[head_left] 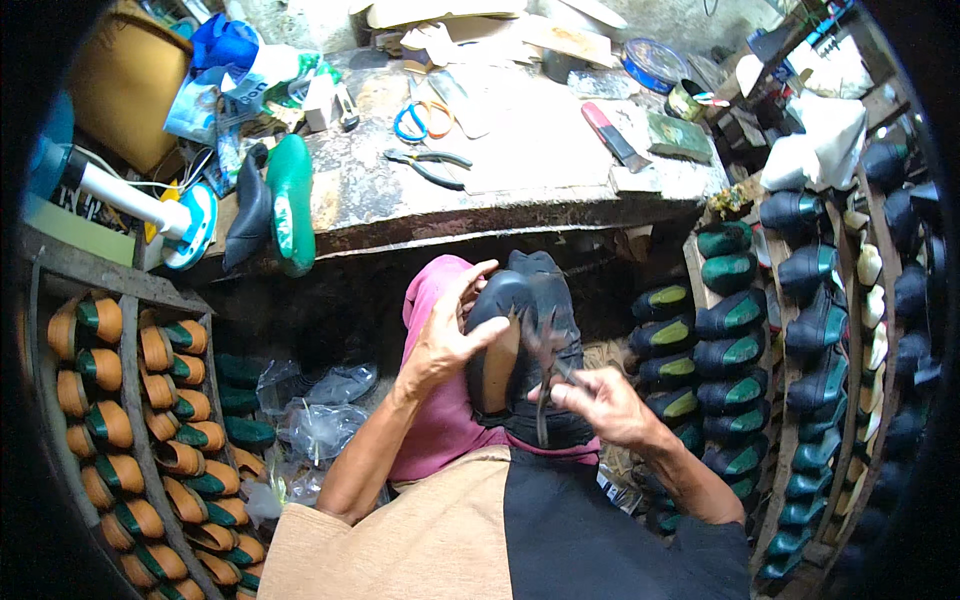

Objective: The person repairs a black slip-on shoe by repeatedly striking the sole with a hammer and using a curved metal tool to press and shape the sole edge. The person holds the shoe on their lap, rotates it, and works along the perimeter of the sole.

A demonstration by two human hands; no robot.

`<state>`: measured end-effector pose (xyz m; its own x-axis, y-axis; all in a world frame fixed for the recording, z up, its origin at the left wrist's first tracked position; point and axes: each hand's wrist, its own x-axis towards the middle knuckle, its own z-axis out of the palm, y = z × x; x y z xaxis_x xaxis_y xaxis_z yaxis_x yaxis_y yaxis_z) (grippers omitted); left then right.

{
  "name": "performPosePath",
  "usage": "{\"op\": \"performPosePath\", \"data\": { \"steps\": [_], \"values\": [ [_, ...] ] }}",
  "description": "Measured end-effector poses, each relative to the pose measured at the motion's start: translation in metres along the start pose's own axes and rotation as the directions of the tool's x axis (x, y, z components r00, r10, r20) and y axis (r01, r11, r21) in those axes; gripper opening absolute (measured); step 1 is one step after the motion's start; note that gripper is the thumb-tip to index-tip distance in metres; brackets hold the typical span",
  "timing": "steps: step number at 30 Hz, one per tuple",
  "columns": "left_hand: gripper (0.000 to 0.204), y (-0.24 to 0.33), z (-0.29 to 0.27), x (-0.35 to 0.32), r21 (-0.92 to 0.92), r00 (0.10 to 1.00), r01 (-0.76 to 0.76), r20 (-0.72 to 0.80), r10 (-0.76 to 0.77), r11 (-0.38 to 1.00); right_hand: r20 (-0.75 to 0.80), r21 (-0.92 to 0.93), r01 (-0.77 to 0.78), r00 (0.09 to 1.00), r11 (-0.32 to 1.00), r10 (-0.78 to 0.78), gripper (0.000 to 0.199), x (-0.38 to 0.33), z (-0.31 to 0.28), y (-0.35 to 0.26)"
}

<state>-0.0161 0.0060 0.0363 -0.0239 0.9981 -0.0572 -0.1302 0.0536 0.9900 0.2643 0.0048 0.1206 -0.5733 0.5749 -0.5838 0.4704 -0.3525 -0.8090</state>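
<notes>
A black shoe upper (497, 297) on a tan-bottomed last lies sole up on my lap, its toe pointing away from me. My left hand (452, 330) is beside the toe, fingers spread along its left side, the thumb stretched out over the edge of the sole. It seems to touch the shoe without gripping it. My right hand (606, 402) is closed around the handles of dark metal pincers (547, 352). The pincers' jaws are blurred by motion near the right side of the sole.
Ahead stands a worn workbench (370, 160) with pliers (430, 167), scissors (424, 121), a red-handled brush (612, 135) and a green shoe last (290, 200). Racks of tan shoes (110, 365) stand at left, racks of dark shoes (730, 355) at right. Clear plastic bags (320, 425) lie low left.
</notes>
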Motion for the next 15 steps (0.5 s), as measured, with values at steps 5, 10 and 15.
{"op": "performPosePath", "data": {
  "steps": [5, 10, 15],
  "values": [
    [0.046, 0.015, 0.009, -0.022, -0.157, 0.987, 0.142, 0.100, -0.127, 0.977, -0.013, -0.087, -0.058, 0.998, 0.995, 0.057, 0.028, -0.030, 0.027, 0.014],
    [0.047, 0.025, 0.022, -0.032, -0.240, 0.991, 0.087, 0.115, -0.061, 0.967, -0.141, -0.121, 0.039, 0.988, 0.992, -0.056, 0.025, -0.044, 0.036, 0.016],
    [0.044, 0.029, 0.028, -0.031, -0.240, 0.990, 0.116, 0.109, -0.092, 0.964, -0.182, -0.142, 0.029, 0.982, 0.989, -0.055, 0.026, -0.048, 0.034, 0.000]
  ]
}}
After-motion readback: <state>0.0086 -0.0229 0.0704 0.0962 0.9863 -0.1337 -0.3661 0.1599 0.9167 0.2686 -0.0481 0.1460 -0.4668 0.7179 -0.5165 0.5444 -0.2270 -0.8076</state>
